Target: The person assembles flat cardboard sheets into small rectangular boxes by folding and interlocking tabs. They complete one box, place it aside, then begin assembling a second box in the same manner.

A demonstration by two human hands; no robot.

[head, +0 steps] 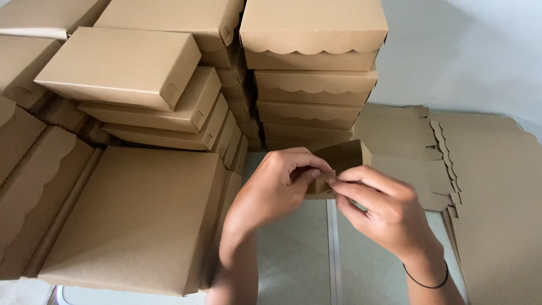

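A small folded cardboard flap [323,183] is pinched by the left hand [271,192] and right hand [384,212]; stacked brown boxes [313,73] are seen at twelve o'clock.

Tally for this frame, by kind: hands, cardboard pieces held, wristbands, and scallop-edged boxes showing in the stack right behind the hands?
Hands: 2, left hand and right hand
Cardboard piece, pinched by both: 1
Black wristband: 1
Scallop-edged boxes visible in that stack: 4
Total: 8
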